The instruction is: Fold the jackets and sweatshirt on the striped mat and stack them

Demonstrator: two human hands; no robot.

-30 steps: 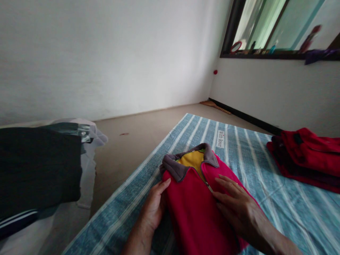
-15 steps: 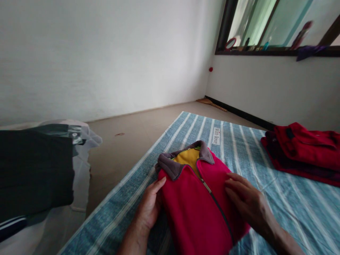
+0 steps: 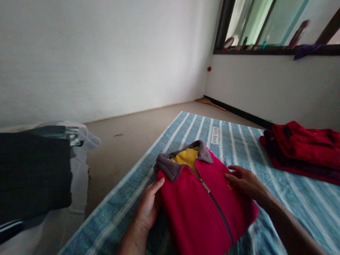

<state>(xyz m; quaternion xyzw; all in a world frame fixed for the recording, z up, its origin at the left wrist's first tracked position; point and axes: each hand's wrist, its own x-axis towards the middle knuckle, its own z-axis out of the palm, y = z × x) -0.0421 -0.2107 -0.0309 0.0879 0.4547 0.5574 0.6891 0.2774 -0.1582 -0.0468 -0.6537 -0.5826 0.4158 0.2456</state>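
A folded pink-red zip jacket (image 3: 195, 205) lies on the striped blue cloth, its grey collar open at the top over a yellow lining. A dark zip runs down its front, with the pull just below the collar. My left hand (image 3: 150, 203) holds the left edge below the collar, thumb on top and the other fingers hidden underneath. At the right shoulder edge, my right hand (image 3: 245, 180) has its fingers closed on the fabric; part of the grip is hidden. Small stitching shows on the chest beside it.
Folded red and dark clothes (image 3: 305, 148) are stacked at the right on the striped cloth (image 3: 183, 131). Dark folded garments (image 3: 34, 173) lie on white plastic at the left. A wall stands behind, with a window (image 3: 260, 28) at upper right and small items on its sill.
My right hand has shifted from lying over the jacket's right front up to its shoulder edge, uncovering the chest stitching. The jacket's lower right side is spread further right. My left hand stays put.
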